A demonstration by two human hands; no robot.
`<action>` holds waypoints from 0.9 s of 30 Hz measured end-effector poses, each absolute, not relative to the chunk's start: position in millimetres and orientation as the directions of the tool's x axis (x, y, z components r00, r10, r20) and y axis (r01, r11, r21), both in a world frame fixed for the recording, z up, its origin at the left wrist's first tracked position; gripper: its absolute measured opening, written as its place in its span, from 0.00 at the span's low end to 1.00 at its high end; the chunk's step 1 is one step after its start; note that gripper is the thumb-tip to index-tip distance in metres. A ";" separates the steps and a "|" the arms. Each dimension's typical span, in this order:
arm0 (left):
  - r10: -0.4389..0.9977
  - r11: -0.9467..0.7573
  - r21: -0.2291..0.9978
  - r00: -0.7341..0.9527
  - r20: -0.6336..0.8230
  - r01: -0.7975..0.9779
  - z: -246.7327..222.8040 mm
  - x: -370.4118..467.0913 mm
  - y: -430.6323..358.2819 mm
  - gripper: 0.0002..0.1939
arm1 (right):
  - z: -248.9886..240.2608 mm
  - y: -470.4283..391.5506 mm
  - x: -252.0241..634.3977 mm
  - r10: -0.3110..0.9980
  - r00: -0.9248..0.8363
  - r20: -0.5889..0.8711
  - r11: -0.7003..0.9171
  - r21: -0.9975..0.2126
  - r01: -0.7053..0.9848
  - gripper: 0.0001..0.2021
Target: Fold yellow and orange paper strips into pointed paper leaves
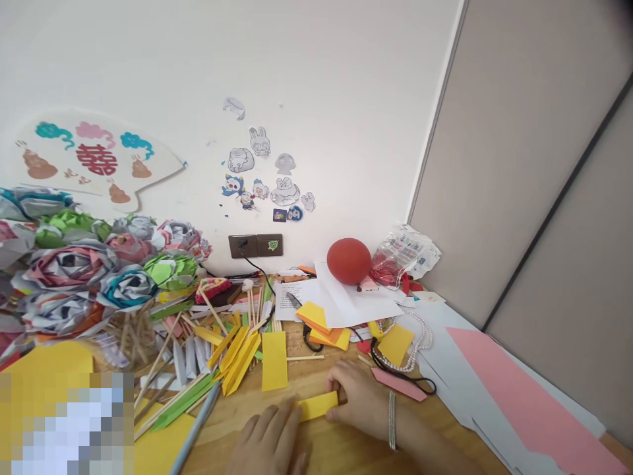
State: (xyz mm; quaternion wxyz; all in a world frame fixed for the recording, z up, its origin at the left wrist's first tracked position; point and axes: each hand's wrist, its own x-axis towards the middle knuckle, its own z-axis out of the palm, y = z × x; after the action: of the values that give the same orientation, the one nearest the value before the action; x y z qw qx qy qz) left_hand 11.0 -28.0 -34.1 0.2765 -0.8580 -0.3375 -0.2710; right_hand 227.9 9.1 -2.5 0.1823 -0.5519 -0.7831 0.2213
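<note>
A folded yellow paper strip lies on the wooden table in front of me. My right hand pinches its right end between thumb and fingers; a silvery bracelet circles that wrist. At the strip's left end, my left hand lies flat with fingers stretched out, their tips touching the paper. Just beyond my hands is a flat yellow paper rectangle. Several folded yellow paper pieces are heaped to its left. Farther back, yellow and orange papers partly cover dark-handled scissors.
Paper flowers crowd the left side, with wooden sticks nearby. A red balloon rests at the back on white paper. Bead strings and pink paper lie right. A socket holds a plugged-in cable.
</note>
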 end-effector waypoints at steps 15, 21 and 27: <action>0.935 -0.348 0.565 0.323 0.148 0.748 -16.8 16.0 -22.3 0.13 | -8.6 7.3 214.9 0.955 -0.298 0.005 0.155 -0.863 0.480 0.04; 0.941 -0.307 0.640 0.327 0.091 0.704 -13.9 16.8 -23.6 0.13 | -8.1 8.1 215.9 0.959 -0.282 0.019 0.149 -0.882 0.446 0.05; 0.924 -0.296 0.627 0.383 -0.004 0.721 -3.8 21.0 -26.9 0.08 | -8.0 -0.9 210.8 0.921 -0.385 0.066 0.221 -0.901 0.373 0.05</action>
State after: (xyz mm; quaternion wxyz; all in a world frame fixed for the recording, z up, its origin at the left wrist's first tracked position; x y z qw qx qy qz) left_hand 21.0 -26.9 -3.8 -0.2773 -0.7840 -0.5244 -0.1829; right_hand 210.8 -0.9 -8.0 0.3190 -0.4536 -0.7131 0.4289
